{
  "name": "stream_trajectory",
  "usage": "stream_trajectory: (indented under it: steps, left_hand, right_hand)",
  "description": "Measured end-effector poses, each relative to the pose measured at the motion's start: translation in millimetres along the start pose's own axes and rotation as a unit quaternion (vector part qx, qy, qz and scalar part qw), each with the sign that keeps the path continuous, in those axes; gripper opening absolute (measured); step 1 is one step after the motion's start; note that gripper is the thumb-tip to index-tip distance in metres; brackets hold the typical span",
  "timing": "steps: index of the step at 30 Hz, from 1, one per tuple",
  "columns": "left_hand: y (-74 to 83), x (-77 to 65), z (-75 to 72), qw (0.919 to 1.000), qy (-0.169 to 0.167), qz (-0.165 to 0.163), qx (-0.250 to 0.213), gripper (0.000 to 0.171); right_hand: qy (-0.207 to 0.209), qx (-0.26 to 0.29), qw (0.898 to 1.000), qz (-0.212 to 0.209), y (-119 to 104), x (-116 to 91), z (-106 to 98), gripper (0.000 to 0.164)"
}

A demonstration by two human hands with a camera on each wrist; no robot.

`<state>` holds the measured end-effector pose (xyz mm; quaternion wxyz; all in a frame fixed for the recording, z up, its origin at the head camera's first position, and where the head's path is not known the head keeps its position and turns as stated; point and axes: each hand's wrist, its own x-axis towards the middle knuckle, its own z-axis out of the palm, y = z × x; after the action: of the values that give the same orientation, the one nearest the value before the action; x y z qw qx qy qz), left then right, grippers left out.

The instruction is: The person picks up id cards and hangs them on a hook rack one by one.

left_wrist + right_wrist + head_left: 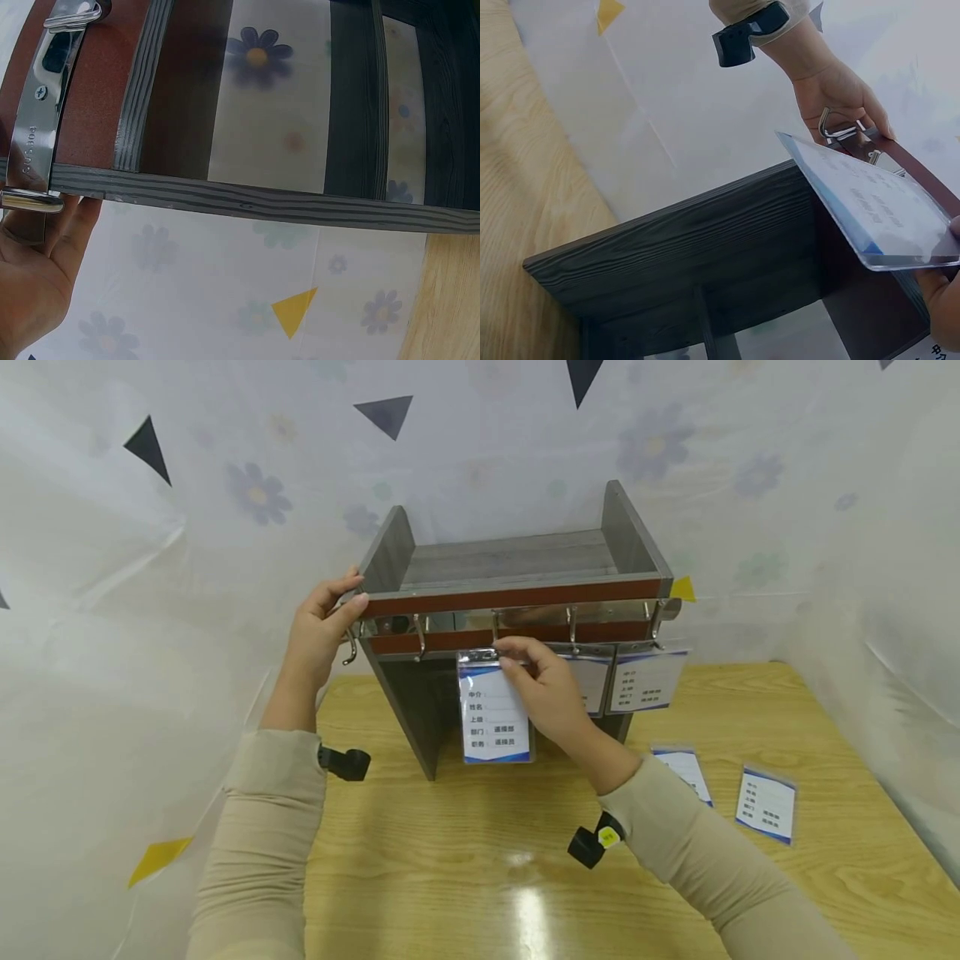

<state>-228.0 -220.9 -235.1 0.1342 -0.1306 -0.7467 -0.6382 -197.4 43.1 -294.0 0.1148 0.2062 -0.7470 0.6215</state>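
My right hand [551, 693] pinches a clear-sleeved ID badge [491, 714] by its top edge, right under the middle hook [495, 625] of a metal hook rail [457, 622]. Blue-edged and printed with text, the badge faces me upright; in the right wrist view its card face [866, 199] is seen at an angle. At the left front corner of the grey wooden shelf [510, 560], my left hand [311, 631] grips the side board, thumb near the front rail. Two more badges hang to the right, one partly behind my right hand, the other badge [648, 681] at the end hook.
Two badges lie on the wood-grain table [420, 877] at the right: one badge [684, 768] partly covered by my sleeve, another badge [767, 806] farther right. The two left hooks hold nothing. Pale flowered sheeting [487, 452] surrounds the table at the back and sides.
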Motion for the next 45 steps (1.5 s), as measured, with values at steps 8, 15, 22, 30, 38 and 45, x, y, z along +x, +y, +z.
stream_trajectory:
  steps: [8, 15, 22, 30, 38, 45]
  left_hand:
    - [0.4, 1.3, 0.7, 1.0000, -0.001, 0.003, -0.003, 0.038]
    - [1.6, -0.2, -1.1, 0.9998, -0.004, 0.010, -0.019, 0.033]
    - [1.4, -5.5, -2.2, 0.9998, 0.005, 0.008, -0.016, 0.031]
    - [2.0, -3.9, -0.3, 1.0000, 0.005, 0.005, -0.006, 0.036]
    - [3.1, -1.4, 3.1, 0.9999, 0.005, 0.010, -0.004, 0.034]
    - [3.0, 0.0, 5.8, 0.9999, 0.010, 0.003, -0.010, 0.034]
  right_hand:
    - [-0.001, -0.035, 0.999, 0.031, -8.4, 1.2, -1.1, 0.022]
    - [0.006, -0.044, 0.998, 0.043, -11.1, 1.5, 1.1, 0.021]
    - [0.018, -0.051, 0.997, 0.051, -4.7, 2.8, 4.3, 0.020]
    - [0.015, -0.040, 0.998, 0.037, 0.8, 0.1, 3.1, 0.025]
    - [0.033, -0.031, 0.999, -0.027, 6.0, -5.3, 2.8, 0.029]
    - [0.032, -0.017, 0.998, -0.044, 8.9, -10.0, 0.0, 0.030]
